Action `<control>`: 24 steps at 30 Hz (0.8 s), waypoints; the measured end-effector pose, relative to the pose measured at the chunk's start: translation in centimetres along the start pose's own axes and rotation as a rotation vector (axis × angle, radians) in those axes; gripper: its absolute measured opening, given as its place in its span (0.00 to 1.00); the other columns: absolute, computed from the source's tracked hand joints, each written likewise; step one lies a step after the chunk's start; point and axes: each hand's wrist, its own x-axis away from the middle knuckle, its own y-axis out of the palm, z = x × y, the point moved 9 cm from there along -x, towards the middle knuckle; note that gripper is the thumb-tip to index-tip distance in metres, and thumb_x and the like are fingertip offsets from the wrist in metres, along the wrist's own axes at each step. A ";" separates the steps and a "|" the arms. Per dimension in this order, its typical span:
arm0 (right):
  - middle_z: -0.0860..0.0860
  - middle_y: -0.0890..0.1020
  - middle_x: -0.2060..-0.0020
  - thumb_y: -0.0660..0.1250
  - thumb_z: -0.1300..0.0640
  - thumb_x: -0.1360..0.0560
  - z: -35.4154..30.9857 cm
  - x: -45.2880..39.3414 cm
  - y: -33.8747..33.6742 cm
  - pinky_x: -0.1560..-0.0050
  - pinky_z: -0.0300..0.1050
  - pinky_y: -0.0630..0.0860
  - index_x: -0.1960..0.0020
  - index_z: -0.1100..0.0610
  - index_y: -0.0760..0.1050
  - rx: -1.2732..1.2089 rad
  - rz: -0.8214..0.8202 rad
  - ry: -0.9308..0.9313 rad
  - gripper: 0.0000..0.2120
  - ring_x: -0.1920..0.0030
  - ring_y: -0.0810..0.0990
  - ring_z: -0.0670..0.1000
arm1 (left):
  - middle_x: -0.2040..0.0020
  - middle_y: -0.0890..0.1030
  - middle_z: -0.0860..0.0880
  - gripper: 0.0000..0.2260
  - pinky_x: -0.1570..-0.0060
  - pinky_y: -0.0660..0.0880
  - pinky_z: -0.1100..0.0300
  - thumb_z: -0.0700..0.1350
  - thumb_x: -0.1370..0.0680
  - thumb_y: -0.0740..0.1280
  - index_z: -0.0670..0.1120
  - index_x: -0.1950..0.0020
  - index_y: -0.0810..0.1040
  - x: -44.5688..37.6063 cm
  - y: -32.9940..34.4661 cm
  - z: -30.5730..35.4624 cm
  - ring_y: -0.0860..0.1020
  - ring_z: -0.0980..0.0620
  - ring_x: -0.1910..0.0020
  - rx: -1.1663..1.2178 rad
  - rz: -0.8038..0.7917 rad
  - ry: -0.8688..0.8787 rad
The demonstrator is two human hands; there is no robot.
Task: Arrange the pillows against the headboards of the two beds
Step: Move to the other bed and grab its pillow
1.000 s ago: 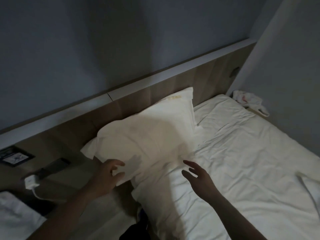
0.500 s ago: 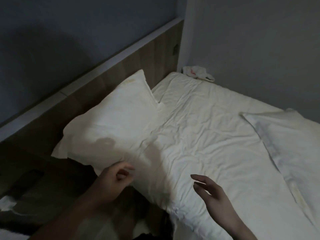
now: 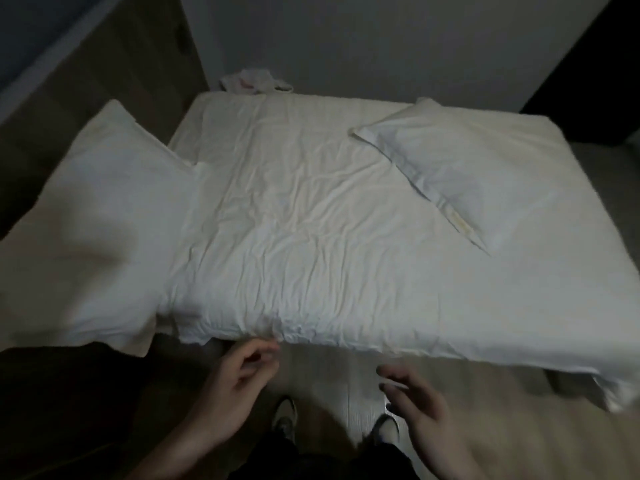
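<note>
In the head view, a bed (image 3: pixel 311 237) covered with a wrinkled white sheet is seen, and it is taken here as the landmark. At its left end, one white pillow (image 3: pixel 97 230) is leaned against the wooden headboard (image 3: pixel 138 74). A second white pillow (image 3: pixel 460 174) is laid flat on the bed's far right part, set askew, well apart from the headboard. A crumpled cloth (image 3: pixel 252 83) is seen at the bed's far edge, by the wall. In front of the bed's near edge, the left hand (image 3: pixel 239 379) is held with loosely curled fingers (image 3: pixel 263 351), and nothing is gripped. The right hand (image 3: pixel 419 403) is held beside it with fingers (image 3: pixel 391 372) relaxed and spread, nothing gripped. Two shoes (image 3: pixel 285 415) are seen on the floor below the hands.
</note>
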 end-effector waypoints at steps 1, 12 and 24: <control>0.46 0.89 0.50 0.73 0.65 0.22 0.8 0.5 -1.6 0.38 0.55 0.79 0.48 0.49 0.87 -0.023 0.027 -0.004 0.11 0.43 0.86 0.52 | 0.46 0.86 0.54 0.12 0.44 0.77 0.70 0.36 0.21 0.73 0.55 0.49 0.85 -0.2 1.0 1.6 0.84 0.57 0.45 0.016 -0.001 0.037; 0.43 0.88 0.46 0.73 0.58 0.22 8.1 7.5 -25.6 0.32 0.62 0.77 0.47 0.47 0.86 -0.155 0.169 -0.065 0.08 0.44 0.85 0.43 | 0.45 0.86 0.52 0.05 0.44 0.78 0.59 0.41 0.20 0.72 0.49 0.47 0.85 2.2 25.7 11.6 0.84 0.56 0.47 -0.014 -0.086 0.138; 0.45 0.88 0.46 0.71 0.58 0.21 9.6 5.8 -46.0 0.33 0.62 0.78 0.45 0.46 0.86 -0.158 0.167 -0.140 0.10 0.42 0.85 0.46 | 0.50 0.87 0.56 0.05 0.49 0.78 0.66 0.46 0.25 0.71 0.54 0.51 0.85 3.9 46.6 19.6 0.85 0.59 0.51 -0.045 -0.145 0.149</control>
